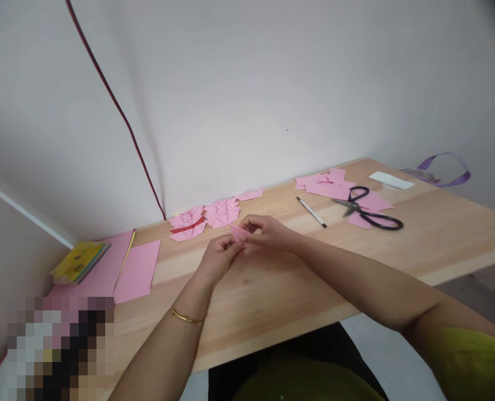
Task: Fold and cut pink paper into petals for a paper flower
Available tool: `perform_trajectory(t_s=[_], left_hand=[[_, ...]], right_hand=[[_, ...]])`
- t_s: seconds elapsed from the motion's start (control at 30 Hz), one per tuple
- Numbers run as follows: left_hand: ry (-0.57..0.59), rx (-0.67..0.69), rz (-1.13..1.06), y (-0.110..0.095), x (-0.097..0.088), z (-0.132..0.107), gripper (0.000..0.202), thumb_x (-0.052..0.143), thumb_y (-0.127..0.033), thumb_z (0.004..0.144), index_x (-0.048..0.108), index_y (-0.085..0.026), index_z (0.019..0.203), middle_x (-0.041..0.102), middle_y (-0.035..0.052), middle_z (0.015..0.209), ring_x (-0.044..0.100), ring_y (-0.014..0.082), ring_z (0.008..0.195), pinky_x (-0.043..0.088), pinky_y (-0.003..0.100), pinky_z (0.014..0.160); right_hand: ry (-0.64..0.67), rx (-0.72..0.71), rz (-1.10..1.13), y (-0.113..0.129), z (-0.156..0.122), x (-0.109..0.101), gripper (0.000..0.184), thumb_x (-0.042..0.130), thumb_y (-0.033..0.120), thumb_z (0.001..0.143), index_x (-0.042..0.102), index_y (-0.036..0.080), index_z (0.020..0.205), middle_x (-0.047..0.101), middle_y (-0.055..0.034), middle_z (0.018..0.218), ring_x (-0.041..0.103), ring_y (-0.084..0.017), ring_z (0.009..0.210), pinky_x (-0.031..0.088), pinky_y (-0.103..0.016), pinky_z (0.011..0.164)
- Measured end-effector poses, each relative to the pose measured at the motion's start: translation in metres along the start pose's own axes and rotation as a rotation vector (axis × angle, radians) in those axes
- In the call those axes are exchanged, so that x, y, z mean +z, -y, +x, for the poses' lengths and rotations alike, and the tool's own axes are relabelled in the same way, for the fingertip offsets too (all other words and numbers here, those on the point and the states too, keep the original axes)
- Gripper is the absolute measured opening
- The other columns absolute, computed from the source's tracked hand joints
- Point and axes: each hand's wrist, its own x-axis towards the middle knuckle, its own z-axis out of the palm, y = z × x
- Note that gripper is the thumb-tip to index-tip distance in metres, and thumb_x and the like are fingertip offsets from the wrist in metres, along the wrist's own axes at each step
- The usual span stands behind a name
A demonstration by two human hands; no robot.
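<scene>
Between my two hands is a small piece of pink paper [238, 231], held just above the wooden table. My left hand [222, 253], with a gold bangle on its wrist, pinches the paper's left lower side. From the right, my right hand [261, 231] grips the same piece, its thumb against the paper and its fingers curled behind. The fingers cover much of the sheet, so its full shape is hidden. Beyond my hands, folded pink paper pieces [222, 213] lie in a row along the wall, with a red strip [189, 225] on the left ones.
Black-handled scissors [354, 207] and a pen [312, 212] lie right, beside pink scraps [328, 186] and a white strip [391, 180]. Pink sheets [136, 271] and a yellow book [80, 260] lie left. A dark red cable [126, 120] runs down the wall.
</scene>
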Motion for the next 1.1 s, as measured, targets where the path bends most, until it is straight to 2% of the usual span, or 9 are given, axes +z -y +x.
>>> perform_trajectory(t_s=[0.07, 0.2, 0.47, 0.57, 0.83, 1.0, 1.1], left_hand=[[-0.03, -0.021, -0.024, 0.005, -0.003, 0.004, 0.029, 0.069, -0.043, 0.07, 0.068, -0.014, 0.073, 0.062, 0.0018, 0.064, 0.049, 0.0084, 0.052, 0.035, 0.021, 0.051], [-0.109, -0.002, -0.172, 0.011, -0.006, 0.01, 0.026, 0.07, -0.039, 0.07, 0.066, -0.013, 0.068, 0.063, 0.0032, 0.064, 0.055, 0.0103, 0.061, 0.04, 0.022, 0.06], [0.003, -0.055, -0.204, 0.008, -0.003, 0.007, 0.023, 0.075, -0.033, 0.065, 0.069, -0.012, 0.074, 0.065, 0.0038, 0.067, 0.056, 0.0118, 0.063, 0.041, 0.024, 0.063], [0.007, -0.042, -0.237, 0.006, -0.003, 0.007, 0.023, 0.075, -0.032, 0.065, 0.07, -0.012, 0.075, 0.065, 0.0033, 0.067, 0.055, 0.0119, 0.062, 0.041, 0.025, 0.063], [0.009, -0.05, -0.285, 0.01, -0.004, 0.008, 0.021, 0.075, -0.03, 0.066, 0.07, -0.012, 0.076, 0.065, 0.0037, 0.068, 0.055, 0.0111, 0.062, 0.042, 0.025, 0.064], [-0.022, -0.097, -0.425, 0.007, -0.003, 0.009, 0.021, 0.077, -0.026, 0.062, 0.07, -0.011, 0.075, 0.066, 0.0044, 0.069, 0.056, 0.0107, 0.061, 0.044, 0.025, 0.063], [0.01, -0.121, -0.463, 0.003, -0.002, 0.007, 0.02, 0.076, -0.026, 0.063, 0.07, -0.011, 0.075, 0.066, 0.0045, 0.07, 0.057, 0.0101, 0.061, 0.044, 0.024, 0.063]], right_hand=[[0.012, 0.021, 0.007, -0.001, 0.0, -0.001, 0.026, 0.065, 0.038, 0.074, 0.059, 0.015, 0.085, 0.06, -0.0024, 0.08, 0.052, -0.012, 0.072, 0.038, -0.023, 0.063], [0.0, 0.084, 0.041, -0.007, 0.001, -0.003, 0.027, 0.065, 0.039, 0.072, 0.06, 0.014, 0.081, 0.057, 0.0, 0.072, 0.048, -0.01, 0.065, 0.035, -0.022, 0.058], [-0.06, 0.169, 0.229, -0.012, 0.001, -0.003, 0.029, 0.066, 0.043, 0.072, 0.059, 0.015, 0.073, 0.055, 0.0014, 0.065, 0.05, -0.011, 0.062, 0.037, -0.023, 0.06], [-0.056, 0.162, 0.304, -0.01, 0.001, -0.003, 0.028, 0.068, 0.042, 0.071, 0.059, 0.015, 0.076, 0.058, 0.0005, 0.069, 0.052, -0.011, 0.065, 0.039, -0.023, 0.063], [-0.127, 0.163, 0.264, -0.011, 0.002, 0.0, 0.027, 0.068, 0.039, 0.071, 0.057, 0.015, 0.069, 0.052, 0.003, 0.063, 0.047, -0.009, 0.06, 0.035, -0.022, 0.057], [-0.127, 0.121, 0.352, -0.013, 0.002, 0.0, 0.025, 0.069, 0.038, 0.07, 0.059, 0.016, 0.076, 0.057, 0.0012, 0.073, 0.052, -0.011, 0.068, 0.04, -0.025, 0.066], [-0.129, 0.108, 0.326, -0.014, 0.002, -0.001, 0.023, 0.067, 0.038, 0.073, 0.06, 0.016, 0.076, 0.056, 0.001, 0.071, 0.051, -0.01, 0.067, 0.04, -0.024, 0.065]])
